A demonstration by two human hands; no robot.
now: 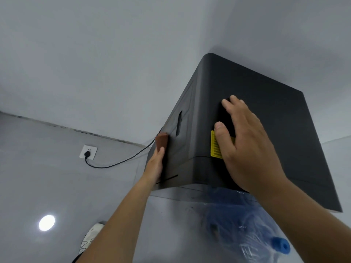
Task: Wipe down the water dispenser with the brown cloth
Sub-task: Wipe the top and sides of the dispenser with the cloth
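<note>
Grey walls and a grey floor [47, 168] all round, with a bright light spot reflected low on the left. From the head cam, looking down, the dark grey water dispenser [266, 114] sits right of centre, tucked into the wall corner. Left hand [154, 166] has the folded brown cloth [161, 141] pinched and pressed flat against the dispenser's left side panel, just under a narrow slot. Right hand [245, 141] is spread out, fingers loose, palm resting on the near face, half covering a yellow sticker [215, 147]. A black cord [121, 162] runs from the dispenser to a white wall socket [88, 151]. Clear plastic bag with blue stuff [245, 224] lies at the bottom. One white shoe [91, 238] pokes in too.
</note>
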